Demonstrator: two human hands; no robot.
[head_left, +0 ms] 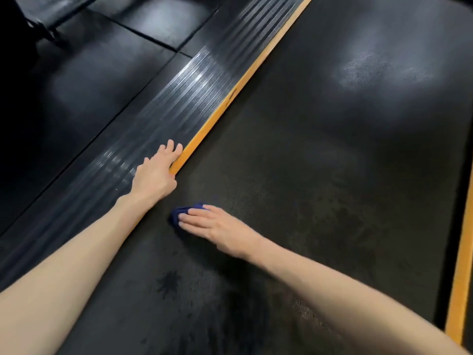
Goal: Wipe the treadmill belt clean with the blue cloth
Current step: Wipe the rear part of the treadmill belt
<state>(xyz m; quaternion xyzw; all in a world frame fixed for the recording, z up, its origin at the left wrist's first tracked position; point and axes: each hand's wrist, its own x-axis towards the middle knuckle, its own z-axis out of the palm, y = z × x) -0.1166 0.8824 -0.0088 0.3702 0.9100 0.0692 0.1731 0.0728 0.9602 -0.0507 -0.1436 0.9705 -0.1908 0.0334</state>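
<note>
Blue cloth (184,212) under right hand's (210,225) fingers.

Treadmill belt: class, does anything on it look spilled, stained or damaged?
Yes. Dark splatter-shaped blotches mark the treadmill belt nearest the camera, with a mottled patch to the right of the right hand, which presses the blue cloth. They look like wet or dirty spots; no tear shows.

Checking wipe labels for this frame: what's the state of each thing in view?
treadmill belt: dark blotches at the near end.
blue cloth: bunched, on the treadmill belt under the right hand.
right hand: open, straight fingers pressing the blue cloth.
left hand: open, resting on the ribbed side rail at the orange strip.
</note>
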